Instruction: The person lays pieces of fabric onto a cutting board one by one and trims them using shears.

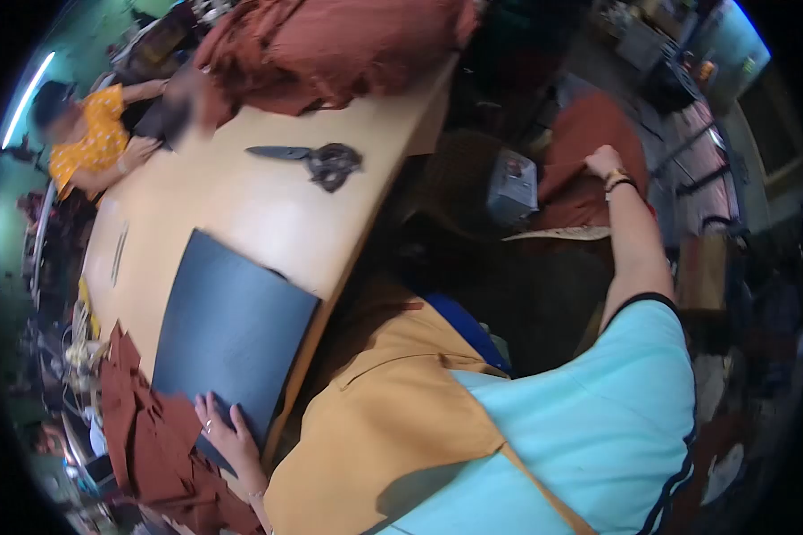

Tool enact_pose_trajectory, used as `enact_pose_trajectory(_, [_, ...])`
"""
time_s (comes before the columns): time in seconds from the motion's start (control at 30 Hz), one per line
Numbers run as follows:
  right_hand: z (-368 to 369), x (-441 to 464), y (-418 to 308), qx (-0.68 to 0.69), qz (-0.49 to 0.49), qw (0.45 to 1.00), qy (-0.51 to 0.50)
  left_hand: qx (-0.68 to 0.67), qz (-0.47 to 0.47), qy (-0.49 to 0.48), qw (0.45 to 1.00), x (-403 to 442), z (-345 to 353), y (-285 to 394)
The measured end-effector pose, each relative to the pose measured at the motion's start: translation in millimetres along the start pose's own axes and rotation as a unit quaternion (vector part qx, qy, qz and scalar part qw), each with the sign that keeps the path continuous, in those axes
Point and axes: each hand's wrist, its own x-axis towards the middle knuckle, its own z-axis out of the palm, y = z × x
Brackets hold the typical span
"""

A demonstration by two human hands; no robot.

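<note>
My left hand (227, 435) lies with fingers spread on the lower end of a dark blue-grey sheet (232, 316), a ring on one finger. Reddish-brown leather pieces (147, 428) are heaped beside that hand, along the table's lower edge. Off to the right, away from the table, my right hand (605, 162) is closed on a large reddish-brown leather piece (584, 147) that hangs down with a pale lower edge. Large scissors (308, 160) with wrapped dark handles rest on the table, beyond the sheet.
A big pile of reddish-brown leather (330, 53) covers the far end of the pale table (174, 196). Across it, a person in a yellow top (94, 143) handles something dark. A clear box (513, 187) stands near the hanging leather. A thin dark strip (119, 254) lies near the table's left edge.
</note>
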Motion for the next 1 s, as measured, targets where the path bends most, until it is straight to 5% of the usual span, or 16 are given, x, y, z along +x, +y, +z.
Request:
enact_pose_trajectory(0.03, [3,17,-5,0.077,-0.010,0.997,-0.022,-0.004,0.010,0.017,1.000,1,-2,4])
enact_pose_trajectory(0.07, [25,67,5,-0.092,-0.172,0.976,0.093,-0.015,0.008,0.015,1.000,2,-4,8])
enact_pose_trajectory(0.1, [16,55,-30,0.153,-0.127,0.973,0.116,-0.022,0.001,0.016,1.000,3,-6,10])
enact_pose_trajectory(0.17, [3,32,-110,0.586,-0.076,0.798,0.117,-0.003,0.003,0.026,1.000,2,-8,10])
enact_pose_trajectory(0.23, [-3,7,-199,0.820,-0.030,0.566,0.074,-0.022,-0.014,0.020,0.999,3,-12,14])
enact_pose_trajectory(0.3, [-11,-76,-295,0.806,-0.137,0.575,-0.014,-0.009,-0.045,0.011,0.999,2,-8,11])
enact_pose_trajectory(0.33, [-2,-115,-331,0.592,-0.327,0.729,0.106,-0.012,-0.047,0.011,0.999,1,-6,8])
enact_pose_trajectory(0.37, [7,-153,-367,0.360,-0.442,0.764,0.303,-0.017,-0.047,0.011,0.999,0,-4,6])
enact_pose_trajectory(0.43, [-15,-281,-439,0.680,-0.404,0.606,-0.090,-0.013,-0.048,0.006,0.999,-1,-5,5])
enact_pose_trajectory(0.53, [11,-381,-471,0.417,-0.586,0.439,-0.538,-0.049,-0.076,0.023,0.996,-4,-7,5])
enact_pose_trajectory(0.57, [19,-408,-472,0.333,-0.692,0.381,-0.515,-0.082,-0.092,0.042,0.992,-5,-7,6])
enact_pose_trajectory(0.6, [36,-429,-468,0.308,-0.615,0.320,-0.652,-0.116,-0.107,0.059,0.986,-7,-8,4])
enact_pose_trajectory(0.7, [67,-453,-448,0.224,-0.673,0.408,-0.575,-0.107,-0.186,-0.119,0.969,-13,-3,-14])
enact_pose_trajectory(0.8, [79,-448,-426,0.157,-0.708,0.493,-0.481,-0.185,-0.151,-0.107,0.965,-22,10,-30])
enact_pose_trajectory(0.93, [89,-433,-407,0.285,-0.697,0.555,-0.354,-0.346,-0.123,0.020,0.930,-32,36,-50])
enact_pose_trajectory(1.0, [95,-416,-409,0.310,-0.691,0.600,-0.258,-0.577,-0.081,0.218,0.783,-31,46,-58])
